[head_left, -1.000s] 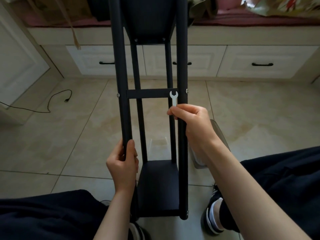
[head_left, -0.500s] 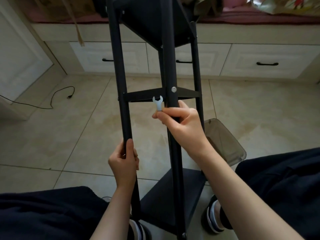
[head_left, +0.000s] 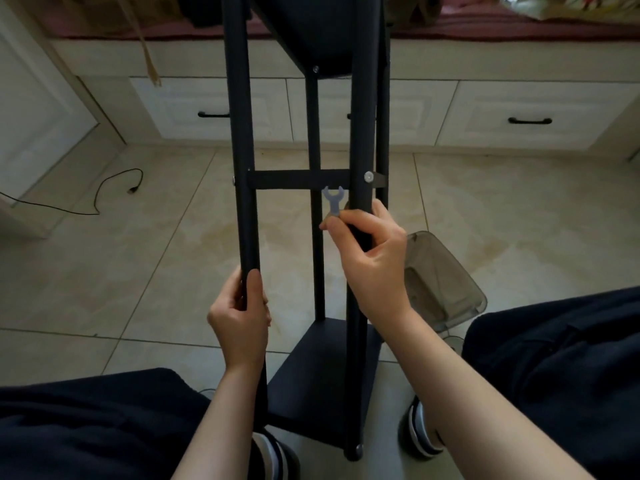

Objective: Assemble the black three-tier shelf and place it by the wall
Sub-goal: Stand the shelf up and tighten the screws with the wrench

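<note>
We hold the black shelf frame (head_left: 360,140) upright between our knees, over the tiled floor (head_left: 104,271). It consists of matte black round posts joined by a flat crossbar (head_left: 298,179) at mid height, a dark lower panel (head_left: 322,372) near our feet and a second dark panel (head_left: 311,32) at the top edge of view. Silver screw heads show where the crossbar meets the right front post and at the corner of the upper panel. A capped post end sits low, just beside our right shoe (head_left: 420,431).

Our left hand (head_left: 239,313) is curled round the left front post, thumb laid up along it. Our right hand (head_left: 374,258) is wrapped round the right front post just below the crossbar, and at the same time pinches a small pale flat wrench (head_left: 333,199) between thumb and forefinger. The wrench's open end points up and stops just under the crossbar; we cannot tell whether it touches.

To the right, a smoky translucent bin (head_left: 440,282) lies tilted on the floor, just behind our right forearm and near our right knee. Ahead, bare tile runs to a row of white drawers (head_left: 526,116) under a cushioned bench. To the left, a black cable (head_left: 104,188) trails over the floor, well apart from the frame. Our dark trouser legs close off both lower corners.
</note>
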A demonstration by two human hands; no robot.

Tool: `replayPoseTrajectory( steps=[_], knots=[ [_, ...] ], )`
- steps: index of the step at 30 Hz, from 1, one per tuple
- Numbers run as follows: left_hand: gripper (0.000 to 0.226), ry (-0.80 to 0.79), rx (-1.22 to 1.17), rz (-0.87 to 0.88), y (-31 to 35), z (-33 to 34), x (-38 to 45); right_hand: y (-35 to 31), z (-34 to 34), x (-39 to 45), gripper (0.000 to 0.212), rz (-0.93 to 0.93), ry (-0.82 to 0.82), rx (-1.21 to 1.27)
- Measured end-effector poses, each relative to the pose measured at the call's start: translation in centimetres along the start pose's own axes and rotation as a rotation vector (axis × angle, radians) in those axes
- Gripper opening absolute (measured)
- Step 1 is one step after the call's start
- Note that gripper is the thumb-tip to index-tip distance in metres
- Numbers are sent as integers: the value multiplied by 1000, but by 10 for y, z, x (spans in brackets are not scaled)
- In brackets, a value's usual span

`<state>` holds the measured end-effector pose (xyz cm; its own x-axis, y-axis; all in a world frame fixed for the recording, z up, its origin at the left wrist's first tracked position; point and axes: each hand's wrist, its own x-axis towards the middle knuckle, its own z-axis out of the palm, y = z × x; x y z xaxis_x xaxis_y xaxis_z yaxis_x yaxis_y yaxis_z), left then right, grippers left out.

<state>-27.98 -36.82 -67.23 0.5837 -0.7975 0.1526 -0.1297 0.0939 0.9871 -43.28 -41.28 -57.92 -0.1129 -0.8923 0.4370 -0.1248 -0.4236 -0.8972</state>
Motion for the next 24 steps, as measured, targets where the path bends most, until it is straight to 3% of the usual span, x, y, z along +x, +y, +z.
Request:
replayPoseTrajectory(
  steps=[5,9,17,24],
  knots=[
    [29,75,230,-8,14,0,-9,1,12,-7,8,-29,4,-8],
    [45,111,294,222,40,4,-32,-1,20,-10,8,-28,15,8],
    [24,-71,-2,-147,39,25,-100,-4,26,-9,5,3,33,14],
    [21,-298,-26,-152,34,24,-95,-3,25,-7,6,29,6,7]
  ],
)
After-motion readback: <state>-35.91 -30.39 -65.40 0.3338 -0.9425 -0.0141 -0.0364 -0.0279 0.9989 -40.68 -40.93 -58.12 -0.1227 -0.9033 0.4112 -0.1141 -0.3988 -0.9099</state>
